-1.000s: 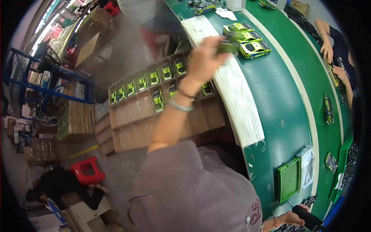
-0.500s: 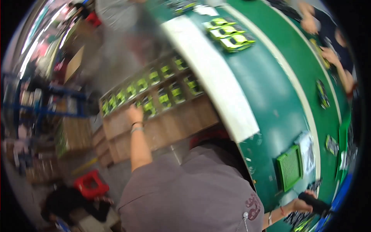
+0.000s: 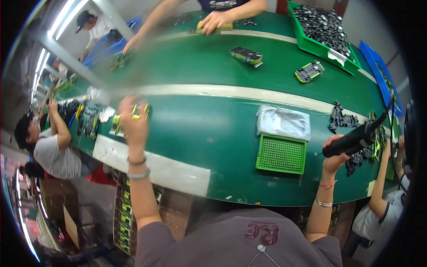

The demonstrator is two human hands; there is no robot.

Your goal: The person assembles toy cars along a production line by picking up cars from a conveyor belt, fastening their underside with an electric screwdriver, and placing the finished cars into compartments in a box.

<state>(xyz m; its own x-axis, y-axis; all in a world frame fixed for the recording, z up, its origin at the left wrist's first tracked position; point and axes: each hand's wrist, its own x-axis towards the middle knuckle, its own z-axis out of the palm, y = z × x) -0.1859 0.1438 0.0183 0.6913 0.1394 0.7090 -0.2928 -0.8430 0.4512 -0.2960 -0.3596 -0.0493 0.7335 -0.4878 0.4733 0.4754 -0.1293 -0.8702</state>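
Inside table edge, right fingers clasp black tool, grip of left fingers unclear

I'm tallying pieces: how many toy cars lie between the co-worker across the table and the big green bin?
2: one car nearer the co-worker's hand, another car nearer the big green bin. The bin might hide more.

Toy cars are lime-yellow and black; the handheld tool is black, the tabletop green, the grid-patterned basket bright green, the shirt greyish purple.
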